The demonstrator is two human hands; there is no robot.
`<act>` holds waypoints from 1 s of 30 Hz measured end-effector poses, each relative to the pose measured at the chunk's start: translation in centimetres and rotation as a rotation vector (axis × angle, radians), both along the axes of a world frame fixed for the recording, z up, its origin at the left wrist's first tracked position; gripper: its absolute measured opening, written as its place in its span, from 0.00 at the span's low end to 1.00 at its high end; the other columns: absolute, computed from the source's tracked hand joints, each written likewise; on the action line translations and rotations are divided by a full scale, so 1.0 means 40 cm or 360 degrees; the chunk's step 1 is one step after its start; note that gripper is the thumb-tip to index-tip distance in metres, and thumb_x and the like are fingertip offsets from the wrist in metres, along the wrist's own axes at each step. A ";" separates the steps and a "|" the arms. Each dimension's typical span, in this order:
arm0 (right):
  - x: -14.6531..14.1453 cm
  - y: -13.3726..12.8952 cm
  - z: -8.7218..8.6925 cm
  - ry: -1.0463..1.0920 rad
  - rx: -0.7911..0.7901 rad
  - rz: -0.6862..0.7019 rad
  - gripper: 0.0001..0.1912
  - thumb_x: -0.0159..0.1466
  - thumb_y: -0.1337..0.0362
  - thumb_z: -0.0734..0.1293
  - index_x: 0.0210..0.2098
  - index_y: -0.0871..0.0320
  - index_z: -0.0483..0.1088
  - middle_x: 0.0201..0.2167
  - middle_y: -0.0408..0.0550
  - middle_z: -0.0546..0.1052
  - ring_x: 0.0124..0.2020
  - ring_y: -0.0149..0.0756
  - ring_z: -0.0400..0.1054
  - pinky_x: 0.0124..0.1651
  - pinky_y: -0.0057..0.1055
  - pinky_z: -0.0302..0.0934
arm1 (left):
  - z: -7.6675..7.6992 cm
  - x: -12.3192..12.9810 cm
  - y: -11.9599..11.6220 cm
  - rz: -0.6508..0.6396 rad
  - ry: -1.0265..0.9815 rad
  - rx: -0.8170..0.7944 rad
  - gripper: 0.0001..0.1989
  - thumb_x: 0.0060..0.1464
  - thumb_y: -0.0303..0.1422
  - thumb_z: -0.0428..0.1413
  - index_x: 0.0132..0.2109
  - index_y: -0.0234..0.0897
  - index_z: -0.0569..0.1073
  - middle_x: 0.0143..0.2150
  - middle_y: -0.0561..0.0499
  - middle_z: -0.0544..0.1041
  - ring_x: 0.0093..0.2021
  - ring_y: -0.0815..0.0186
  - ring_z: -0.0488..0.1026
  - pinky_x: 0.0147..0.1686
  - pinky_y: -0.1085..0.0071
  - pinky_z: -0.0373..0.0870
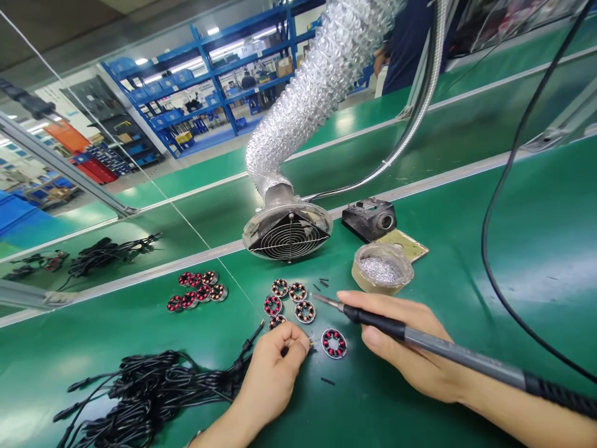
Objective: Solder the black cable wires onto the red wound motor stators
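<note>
Using the round fan [290, 238] as the landmark, a single coil ring [334, 333] is lying in front of it and slightly to its right, on the green surface [373, 417]. The ring is showing a thin silvery rim, glossy red windings with dark gaps between them, and a star-shaped opening in its middle. The right hand [415, 358] is gripping a soldering iron [466, 359] like a pen; its slim metal tip is pointing left, apart from the ring. The left hand [280, 367] is pinching thumb to fingers just beside the ring, holding what is probably a wire end [311, 342], though it is too small to be sure. More rings [297, 292], some copper-coloured, are lying directly in front of the fan. Tangled black cables [153, 386] are spreading in front of the fan, to its left, and a bowl [361, 277] is standing to its right.
</note>
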State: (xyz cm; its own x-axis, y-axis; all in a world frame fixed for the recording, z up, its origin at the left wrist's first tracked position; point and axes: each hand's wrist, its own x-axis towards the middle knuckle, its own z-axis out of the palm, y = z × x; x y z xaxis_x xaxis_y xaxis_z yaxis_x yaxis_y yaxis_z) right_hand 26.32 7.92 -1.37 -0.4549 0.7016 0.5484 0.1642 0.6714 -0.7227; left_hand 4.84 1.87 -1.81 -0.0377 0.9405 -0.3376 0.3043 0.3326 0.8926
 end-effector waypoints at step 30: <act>-0.022 0.012 -0.020 0.0384 -0.0793 0.0222 0.08 0.51 0.68 0.62 0.29 0.58 0.72 0.21 0.41 0.71 0.22 0.29 0.58 0.24 0.25 0.51 | -0.009 0.009 -0.002 0.0007 0.0061 -0.0044 0.13 0.52 0.41 0.50 0.26 0.38 0.66 0.21 0.59 0.56 0.23 0.70 0.50 0.24 0.72 0.47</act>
State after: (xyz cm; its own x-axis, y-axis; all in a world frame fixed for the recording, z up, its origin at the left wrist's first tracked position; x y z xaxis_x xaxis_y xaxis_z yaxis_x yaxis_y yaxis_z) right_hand 25.44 8.40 -2.15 -0.4647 0.8444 0.2664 -0.1103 0.2433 -0.9637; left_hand 5.21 1.79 -2.18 -0.0552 0.9307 -0.3616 0.3366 0.3584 0.8708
